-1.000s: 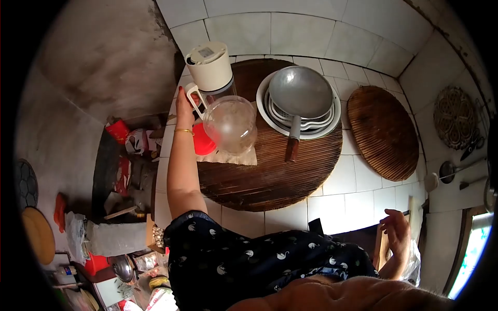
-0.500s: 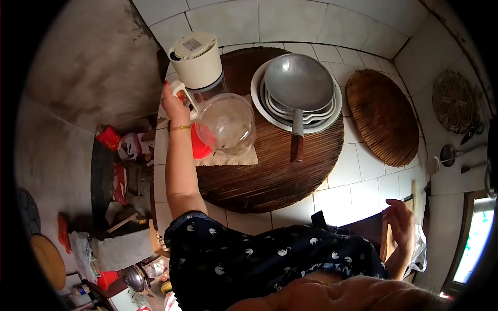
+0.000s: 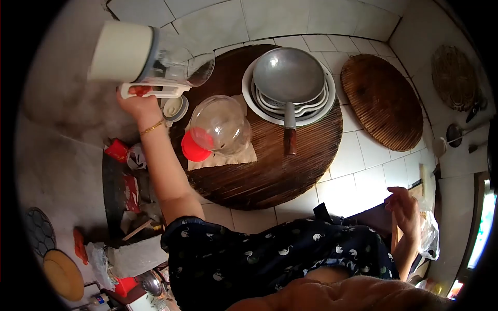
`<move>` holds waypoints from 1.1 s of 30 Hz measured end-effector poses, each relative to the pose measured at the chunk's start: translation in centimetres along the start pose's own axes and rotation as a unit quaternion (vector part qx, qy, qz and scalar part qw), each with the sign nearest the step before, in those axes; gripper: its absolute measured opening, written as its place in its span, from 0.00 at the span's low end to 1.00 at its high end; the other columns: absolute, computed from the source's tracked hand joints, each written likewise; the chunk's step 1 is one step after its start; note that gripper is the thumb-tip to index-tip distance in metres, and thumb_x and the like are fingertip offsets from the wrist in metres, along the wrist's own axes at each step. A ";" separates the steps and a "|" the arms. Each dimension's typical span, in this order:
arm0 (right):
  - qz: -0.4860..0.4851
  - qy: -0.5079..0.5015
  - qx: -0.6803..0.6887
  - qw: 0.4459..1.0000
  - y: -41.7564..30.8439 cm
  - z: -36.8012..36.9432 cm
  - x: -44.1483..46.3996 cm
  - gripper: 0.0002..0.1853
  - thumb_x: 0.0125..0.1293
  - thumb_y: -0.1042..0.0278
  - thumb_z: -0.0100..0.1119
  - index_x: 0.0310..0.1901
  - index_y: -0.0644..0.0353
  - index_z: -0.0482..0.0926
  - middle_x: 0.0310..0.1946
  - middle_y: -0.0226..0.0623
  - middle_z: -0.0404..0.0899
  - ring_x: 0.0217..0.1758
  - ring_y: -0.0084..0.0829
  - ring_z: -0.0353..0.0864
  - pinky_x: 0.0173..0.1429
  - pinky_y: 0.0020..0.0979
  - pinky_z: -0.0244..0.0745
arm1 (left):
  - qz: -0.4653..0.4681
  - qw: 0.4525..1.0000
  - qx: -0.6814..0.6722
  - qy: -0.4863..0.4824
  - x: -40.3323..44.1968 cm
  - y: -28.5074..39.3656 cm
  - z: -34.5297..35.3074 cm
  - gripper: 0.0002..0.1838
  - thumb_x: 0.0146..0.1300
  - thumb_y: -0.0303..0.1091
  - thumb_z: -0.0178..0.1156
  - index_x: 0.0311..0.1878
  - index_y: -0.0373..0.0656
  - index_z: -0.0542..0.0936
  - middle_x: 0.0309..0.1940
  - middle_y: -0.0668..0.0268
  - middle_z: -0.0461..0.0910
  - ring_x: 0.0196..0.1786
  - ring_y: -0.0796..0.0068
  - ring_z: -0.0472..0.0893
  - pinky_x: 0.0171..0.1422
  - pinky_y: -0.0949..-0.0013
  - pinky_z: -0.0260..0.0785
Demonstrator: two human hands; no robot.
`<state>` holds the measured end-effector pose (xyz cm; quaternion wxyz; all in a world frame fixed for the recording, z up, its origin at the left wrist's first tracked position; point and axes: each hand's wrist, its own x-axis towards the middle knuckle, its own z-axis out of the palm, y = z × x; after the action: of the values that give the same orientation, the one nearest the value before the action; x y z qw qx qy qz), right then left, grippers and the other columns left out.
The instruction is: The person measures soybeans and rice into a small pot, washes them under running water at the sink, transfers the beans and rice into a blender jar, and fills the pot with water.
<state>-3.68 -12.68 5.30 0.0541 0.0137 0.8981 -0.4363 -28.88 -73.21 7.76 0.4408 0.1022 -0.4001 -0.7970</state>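
Observation:
My left hand (image 3: pixel 139 103) is wrapped round the white handle of a clear jug (image 3: pixel 179 65) with a cream base (image 3: pixel 123 52). The jug is tilted on its side above the table's left edge. Below it stands a small round cream lid (image 3: pixel 175 108). A clear plastic bowl (image 3: pixel 218 124) and a red cup or lid (image 3: pixel 196 146) rest on a brown cloth (image 3: pixel 244 155). Far from these, my right hand (image 3: pixel 403 207) hangs at the lower right with fingers loosely curled, and nothing shows in it.
A round dark wooden board (image 3: pixel 270 179) carries stacked white basins (image 3: pixel 332 98) under a metal ladle pan (image 3: pixel 288 75). A second ribbed wooden lid (image 3: pixel 383 102) leans at the right. Utensils (image 3: pixel 454 133) hang on the right wall. Shelves with bags lie lower left.
My left hand has lifted the jug with its cream base and tipped it sideways to the upper left. The small round lid now shows. The camera view has shifted slightly.

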 end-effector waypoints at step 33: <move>-0.127 -0.337 0.826 0.433 10.2 -3.6 -10.4 0.50 0.65 0.24 0.33 0.72 0.64 0.51 0.64 0.62 0.65 0.65 0.68 0.65 0.59 0.72 0.65 | 0.570 0.587 0.097 -0.566 -46.2 3.0 18.1 0.09 0.64 0.21 0.56 0.47 0.33 0.78 0.18 0.63 0.74 0.19 0.73 0.72 0.21 0.70 0.62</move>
<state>7.06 -3.30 0.66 0.2591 -0.2108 0.0115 -0.9425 -9.08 -27.93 13.15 0.4767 -0.5770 -0.6201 -0.2352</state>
